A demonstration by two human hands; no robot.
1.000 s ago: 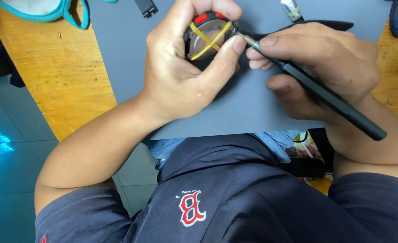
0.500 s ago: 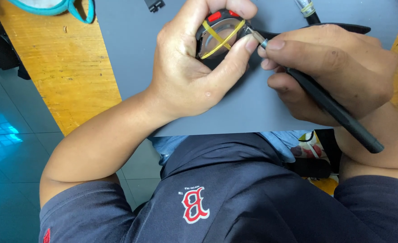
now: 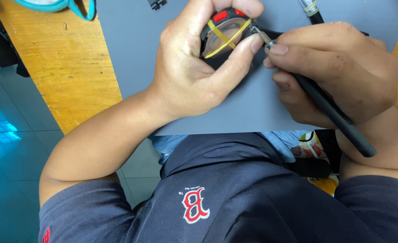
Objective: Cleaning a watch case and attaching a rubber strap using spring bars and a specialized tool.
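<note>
Holding a small round black device (image 3: 223,38) over the grey mat (image 3: 253,103) while a tool's tip touched its right edge.

The left hand (image 3: 194,67) was curled tight round the device, which bore red buttons and crossed yellow bands, at the far middle of the wooden surface (image 3: 68,76). The right hand (image 3: 338,72) was closed round a black screwdriver (image 3: 329,112), gripped like a pen. A teal object (image 3: 73,5) lay far left.
</note>
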